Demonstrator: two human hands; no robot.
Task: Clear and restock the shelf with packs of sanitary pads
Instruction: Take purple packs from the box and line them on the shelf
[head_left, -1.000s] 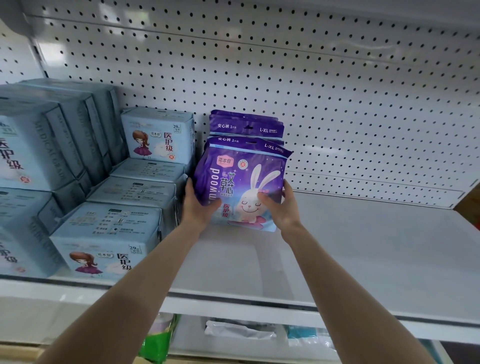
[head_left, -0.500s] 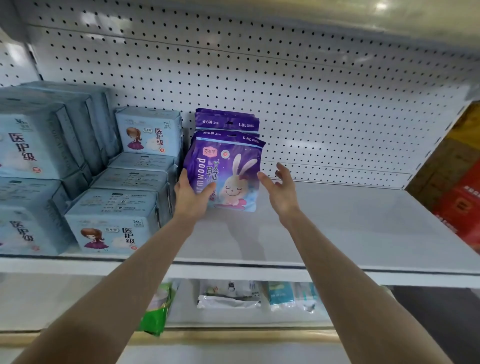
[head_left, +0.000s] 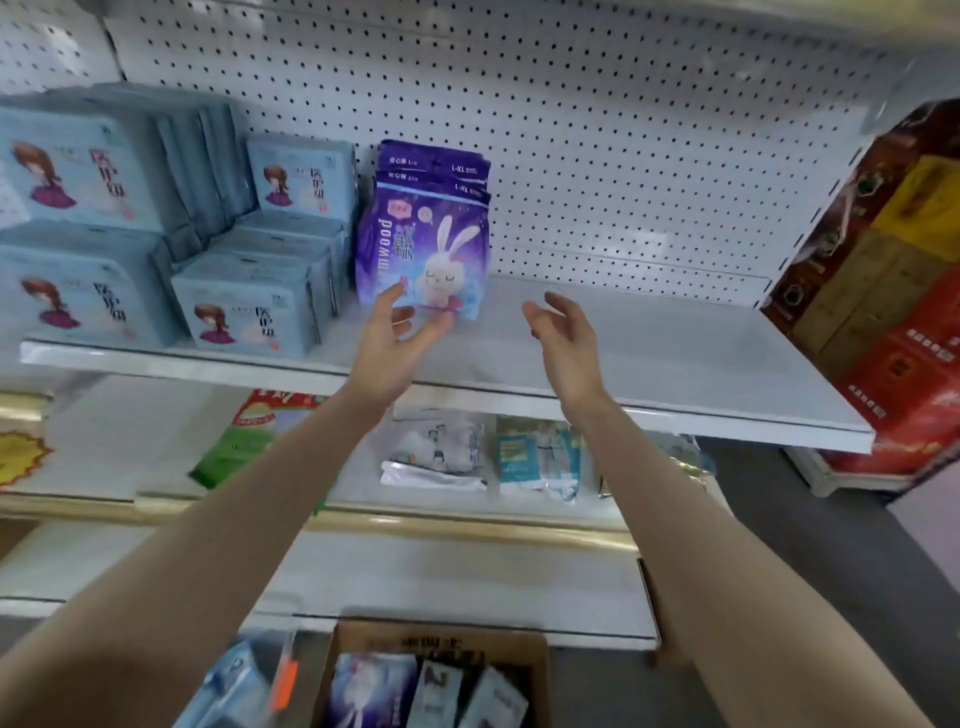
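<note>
- head view: some purple packs (head_left: 423, 244) with a bunny on the front stand upright in the middle of the frame. they are on the white shelf (head_left: 675, 353), one behind the other, back toward the holed wall (head_left: 623, 156). i think they face out so shoppers can see the bunny.
- the purple packs stand just beside the blue packs (head_left: 249, 306) at the left of the frame. i think that keeps the row tight, so more can go in on the right.
- the left hand (head_left: 395, 338) is wide apart and holds nothing. it is low in front of the first purple pack. a fingertip lies over the pack's bottom corner, but i cannot tell if it touches.
- the right hand (head_left: 563, 338) is loose and apart too, and holds nothing. it is to the right of the pack and not touching it.
- the palms face each other, maybe ready to catch the pack if it tips.
- at the bottom of the frame is an open cardboard box (head_left: 436, 631). more packs (head_left: 363, 691) stand inside it, side by side. i think these go on the shelf next.
- on the lower shelf, some white and teal bags (head_left: 436, 457) lie flat.
</note>
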